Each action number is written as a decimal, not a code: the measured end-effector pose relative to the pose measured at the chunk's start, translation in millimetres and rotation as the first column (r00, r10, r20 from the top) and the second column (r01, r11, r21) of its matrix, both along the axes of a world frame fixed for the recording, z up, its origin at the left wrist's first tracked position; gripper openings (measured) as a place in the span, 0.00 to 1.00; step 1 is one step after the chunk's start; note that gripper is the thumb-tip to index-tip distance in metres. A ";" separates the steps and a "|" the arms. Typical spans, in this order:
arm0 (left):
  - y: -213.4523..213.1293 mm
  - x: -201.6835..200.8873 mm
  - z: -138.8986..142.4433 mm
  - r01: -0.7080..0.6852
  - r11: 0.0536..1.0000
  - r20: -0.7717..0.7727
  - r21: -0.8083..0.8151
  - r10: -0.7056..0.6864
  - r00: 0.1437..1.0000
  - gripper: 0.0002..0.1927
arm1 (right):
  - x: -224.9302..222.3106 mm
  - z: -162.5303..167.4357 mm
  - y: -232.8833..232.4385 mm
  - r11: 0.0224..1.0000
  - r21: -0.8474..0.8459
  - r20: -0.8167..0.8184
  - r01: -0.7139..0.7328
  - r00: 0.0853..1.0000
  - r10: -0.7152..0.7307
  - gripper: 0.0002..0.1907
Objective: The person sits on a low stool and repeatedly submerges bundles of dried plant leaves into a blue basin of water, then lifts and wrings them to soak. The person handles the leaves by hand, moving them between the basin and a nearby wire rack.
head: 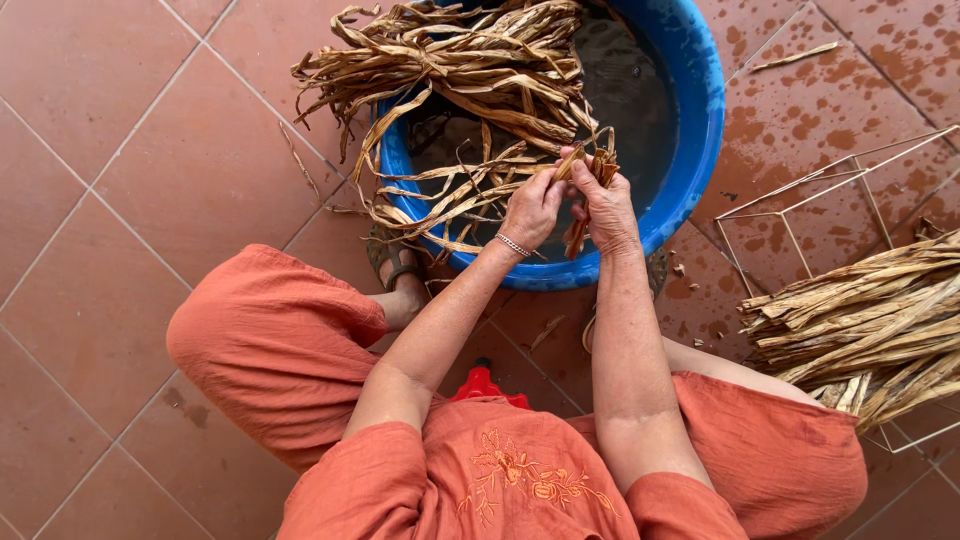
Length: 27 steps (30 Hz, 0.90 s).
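Head view: left hand [530, 208] and right hand [605, 208] side by side over the near rim of a blue tub [700, 110], each grip clenched on the same dried leaf strips [585, 170]. Beyond and left of the grip, a bundle of dried leaves [460, 60] draped across the tub's far rim. Well right of the grip, a second leaf pile [870, 330] resting on a wire frame [850, 190]. Below, red tiled floor [110, 200], wet beside the tub.

Tan dried leaves [470, 70] fill a blue tub [700, 110] on wet-speckled terracotta tiles [130, 150].
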<state>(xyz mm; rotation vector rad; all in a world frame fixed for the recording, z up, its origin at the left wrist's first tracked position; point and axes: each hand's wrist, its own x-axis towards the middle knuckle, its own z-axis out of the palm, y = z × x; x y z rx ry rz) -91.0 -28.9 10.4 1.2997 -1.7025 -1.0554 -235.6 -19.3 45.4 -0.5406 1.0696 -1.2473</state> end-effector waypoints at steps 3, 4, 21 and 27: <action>-5.8 -8.4 1.4 0.007 0.985 -0.078 0.172 0.006 0.997 0.11 | 3.2 14.0 -1.8 1.000 0.002 -0.085 0.014 0.996 -0.013 0.14; -7.1 -9.9 0.5 0.010 0.986 -0.058 0.166 -0.001 0.998 0.12 | 3.5 15.7 -1.7 1.000 -0.019 -0.039 0.007 0.999 -0.007 0.15; 10.8 -57.4 21.5 0.221 0.915 0.347 0.338 -0.340 0.874 0.21 | -34.0 -9.9 -18.7 0.797 0.279 -0.117 0.535 0.843 -0.524 0.13; 26.7 -71.2 40.1 0.263 0.900 0.325 0.348 -0.379 0.866 0.17 | -76.8 -8.3 -33.0 0.650 0.376 -0.122 0.661 0.730 -0.672 0.13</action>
